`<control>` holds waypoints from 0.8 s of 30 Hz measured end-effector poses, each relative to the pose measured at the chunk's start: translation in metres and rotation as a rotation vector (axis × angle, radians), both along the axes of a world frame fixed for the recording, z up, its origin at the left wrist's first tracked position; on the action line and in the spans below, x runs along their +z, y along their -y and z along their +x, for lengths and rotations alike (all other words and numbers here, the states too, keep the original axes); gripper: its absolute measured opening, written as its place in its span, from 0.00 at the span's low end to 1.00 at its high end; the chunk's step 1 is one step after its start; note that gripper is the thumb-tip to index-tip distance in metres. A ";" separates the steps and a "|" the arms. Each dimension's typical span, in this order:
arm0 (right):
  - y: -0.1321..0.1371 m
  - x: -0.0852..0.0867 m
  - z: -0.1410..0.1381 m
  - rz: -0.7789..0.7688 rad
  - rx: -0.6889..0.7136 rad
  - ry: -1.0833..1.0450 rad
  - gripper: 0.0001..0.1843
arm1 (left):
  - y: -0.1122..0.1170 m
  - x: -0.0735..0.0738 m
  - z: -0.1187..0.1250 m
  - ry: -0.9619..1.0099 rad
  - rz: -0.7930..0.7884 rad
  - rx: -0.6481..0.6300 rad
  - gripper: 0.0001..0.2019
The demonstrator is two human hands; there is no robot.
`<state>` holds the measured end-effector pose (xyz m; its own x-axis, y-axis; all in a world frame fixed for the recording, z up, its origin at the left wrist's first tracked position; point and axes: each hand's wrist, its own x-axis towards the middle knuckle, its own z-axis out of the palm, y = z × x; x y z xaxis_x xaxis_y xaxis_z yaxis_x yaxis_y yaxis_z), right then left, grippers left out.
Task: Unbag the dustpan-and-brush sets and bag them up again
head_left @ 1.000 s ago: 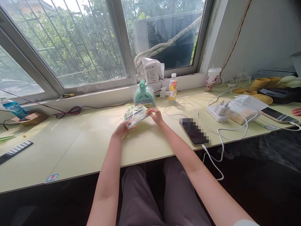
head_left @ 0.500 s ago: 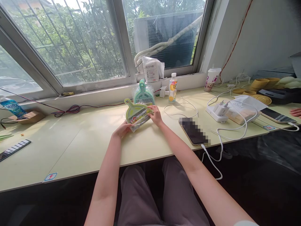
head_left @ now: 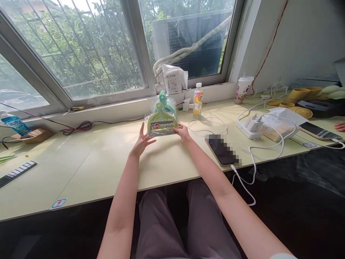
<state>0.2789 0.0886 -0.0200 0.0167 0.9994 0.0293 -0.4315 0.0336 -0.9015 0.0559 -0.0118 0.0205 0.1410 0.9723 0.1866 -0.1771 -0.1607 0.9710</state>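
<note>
Bottle with a blue label (head_left: pixel 15 124) is lying at the far left edge of the worktop (head_left: pixel 94 169), well apart from the work. Toward the middle of the back edge, the left hand (head_left: pixel 142 140) is hovering with its grip spread wide, fingers fanned beside the left side of the yellow-green dustpan pack (head_left: pixel 161 122). Whether the fingertips are brushing the wrapper is hard to tell from here. The pack is standing upright near the back edge, handle up, just in front of a teal dustpan pack (head_left: pixel 167 103) that is leaning by the window ledge. The right hand (head_left: pixel 184 132) is pinching the pack's lower right corner, steadying it. Further right, a small juice bottle (head_left: pixel 198 104) is standing near the back edge and a phone (head_left: pixel 222 150) is lying flat toward the front edge.

Standing the pack up looks nearly done: it is erect and in place, and only the release by the right hand seems left. Half a second ago both hands were gripping it tilted above the worktop. Since then it has swung upright and the left hand has let go.
</note>
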 end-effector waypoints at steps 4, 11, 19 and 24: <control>0.006 0.002 -0.001 -0.032 0.032 0.052 0.21 | -0.004 -0.005 0.002 -0.138 -0.019 0.136 0.46; 0.015 0.004 -0.010 0.011 0.135 0.180 0.20 | -0.024 -0.021 -0.005 -0.117 -0.013 0.426 0.45; 0.025 0.006 -0.014 0.076 0.195 0.235 0.22 | -0.039 -0.033 -0.010 -0.173 0.031 0.555 0.19; 0.025 0.004 -0.018 0.103 0.174 0.231 0.22 | -0.035 -0.033 -0.006 -0.209 0.075 0.581 0.14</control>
